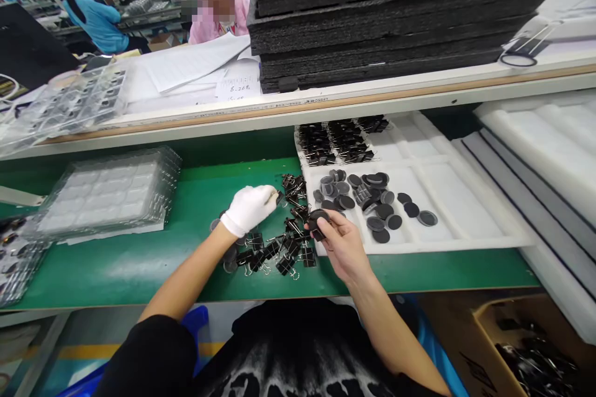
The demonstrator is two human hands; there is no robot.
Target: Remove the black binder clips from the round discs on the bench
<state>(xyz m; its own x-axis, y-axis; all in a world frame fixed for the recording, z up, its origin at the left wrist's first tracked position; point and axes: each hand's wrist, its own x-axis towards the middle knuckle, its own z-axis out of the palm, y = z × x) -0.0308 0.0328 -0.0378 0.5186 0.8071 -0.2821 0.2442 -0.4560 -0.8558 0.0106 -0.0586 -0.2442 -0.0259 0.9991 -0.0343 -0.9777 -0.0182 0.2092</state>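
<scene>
Reaching out over the green bench mat (139, 260), the left hand (249, 208), in a white glove, stretches forward from a bare forearm, its fingers pinched together on something small at the edge of a heap of black binder clips (279, 248); what sits between the fingertips is too small to make out. Just to its right, the bare right hand (342, 242) comes in with the wrist bent, thumb and fingers closed around a round black disc (318, 221), which is held right at the near left corner of the white foam tray (465, 211). A clip seems to hang on the disc, though the fingers cover most of it.

Far left on the mat lies a stack of clear plastic blister trays (112, 192), and more of them are cut off by the picture's edge. Loose grey-black discs (372, 198) lie scattered in the foam tray's front compartment, with packed rows of dark clips (335, 142) in the compartment behind. Above the bench, a shelf carries papers (195, 68) and a tall pile of black foam sheets (382, 12), behind which a co-worker in pink (218, 18) sits.
</scene>
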